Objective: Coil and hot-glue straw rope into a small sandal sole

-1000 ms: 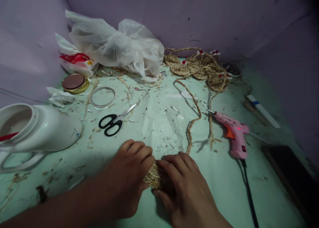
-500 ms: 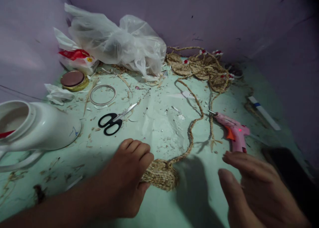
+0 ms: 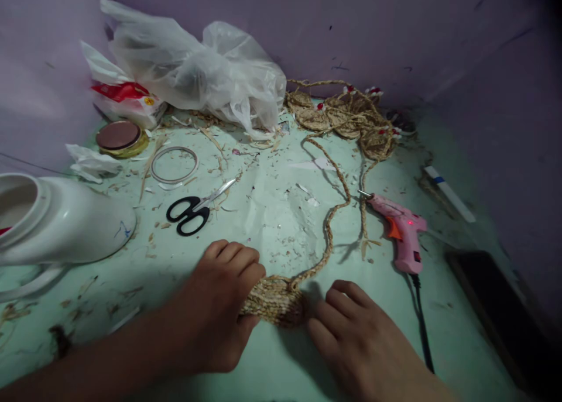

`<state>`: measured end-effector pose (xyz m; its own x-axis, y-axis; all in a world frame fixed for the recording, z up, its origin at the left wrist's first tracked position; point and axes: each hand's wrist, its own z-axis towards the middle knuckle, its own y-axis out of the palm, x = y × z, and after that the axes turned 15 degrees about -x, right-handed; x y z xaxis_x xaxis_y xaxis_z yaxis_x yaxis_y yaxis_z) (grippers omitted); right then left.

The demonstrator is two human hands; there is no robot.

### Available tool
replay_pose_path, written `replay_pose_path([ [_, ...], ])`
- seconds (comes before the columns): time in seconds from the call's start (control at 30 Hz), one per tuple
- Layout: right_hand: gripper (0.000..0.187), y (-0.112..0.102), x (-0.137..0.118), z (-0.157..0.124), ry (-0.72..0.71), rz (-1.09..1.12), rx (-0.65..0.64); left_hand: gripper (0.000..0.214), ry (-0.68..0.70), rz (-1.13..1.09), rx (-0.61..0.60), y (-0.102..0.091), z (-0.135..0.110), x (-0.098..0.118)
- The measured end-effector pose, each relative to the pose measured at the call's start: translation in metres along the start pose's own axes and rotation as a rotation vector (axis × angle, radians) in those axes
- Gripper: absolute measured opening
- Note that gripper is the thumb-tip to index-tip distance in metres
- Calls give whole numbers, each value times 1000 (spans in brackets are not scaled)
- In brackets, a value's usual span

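My left hand (image 3: 223,302) is closed around the left part of a flat, coiled piece of braided straw (image 3: 276,299) held low over the table. A long straw braid (image 3: 330,229) runs from its upper edge toward the back. At the piece's right end is my right hand (image 3: 355,332), fingers curled in and thumb hidden. Whether it touches the straw I cannot tell. Beyond it lies a pink glue gun (image 3: 401,226) with a lit red light. Black-handled scissors (image 3: 195,210) lie partly spread left of centre.
A white jug (image 3: 88,220) lies sideways at left. Behind are a tape ring (image 3: 174,164), a round tin (image 3: 120,137) and a plastic bag (image 3: 211,68). Coiled straw pieces (image 3: 346,121) with red and white beads sit by the wall. A dark phone-like slab (image 3: 492,308) lies at right.
My right hand has moved left and down from beside the glue gun to the straw piece's right end, its fingers curling in. My left hand keeps its hold. The view has shifted slightly.
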<state>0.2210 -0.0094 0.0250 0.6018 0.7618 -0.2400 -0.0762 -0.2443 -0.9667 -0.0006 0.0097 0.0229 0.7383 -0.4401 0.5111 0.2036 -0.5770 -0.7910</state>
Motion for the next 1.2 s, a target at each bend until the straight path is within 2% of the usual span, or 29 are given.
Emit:
replay_pose_path([
  [0.07, 33, -5, 7, -10, 55, 35, -33, 26, 3, -15, -14, 0, 0, -1],
  [0.17, 22, -12, 16, -19, 202, 97, 18, 24, 17, -32, -14, 0, 0, -2],
  [0.23, 31, -14, 22, -15, 256, 120, 66, 23, 20, -38, -16, 0, -1, -2],
  [0.3, 42, -13, 28, -4, 232, 121, 54, 23, 25, -41, -24, 0, -3, -3],
  [0.37, 48, -10, 34, 10, 168, 107, -32, 24, 21, -36, -13, 0, -4, -4],
  [0.5, 33, -7, 44, 27, 149, 9, -74, 25, 16, -34, -13, -3, -4, -4],
  [0.6, 28, -11, 48, 25, 167, -62, 0, 23, 7, -37, -30, -5, -4, -4],
  [0.77, 39, -14, 53, 19, 147, -134, 276, 22, -46, -19, 19, -2, -5, -4],
  [0.8, 41, -12, 54, 19, 130, -134, 289, 22, -63, -8, 45, -1, -5, -4],
  [0.87, 39, -9, 56, 18, 138, -139, 233, 19, -98, 17, 80, 1, -5, -4],
  [0.97, 35, -11, 52, 13, 324, -187, 92, 17, -129, 45, 92, 2, -6, -3],
  [1.0, 35, -13, 48, 10, 407, -203, 82, 17, -131, 46, 86, 2, -7, -3],
  [1.07, 33, -20, 36, 10, 536, -187, 146, 18, -132, 39, 67, 2, -7, -4],
  [1.13, 31, -24, 20, 16, 448, -28, 236, 20, -133, 38, 45, 1, -8, -4],
  [1.2, 33, -22, 6, 30, 239, 190, 201, 22, -128, 48, 33, 2, -9, -5],
])
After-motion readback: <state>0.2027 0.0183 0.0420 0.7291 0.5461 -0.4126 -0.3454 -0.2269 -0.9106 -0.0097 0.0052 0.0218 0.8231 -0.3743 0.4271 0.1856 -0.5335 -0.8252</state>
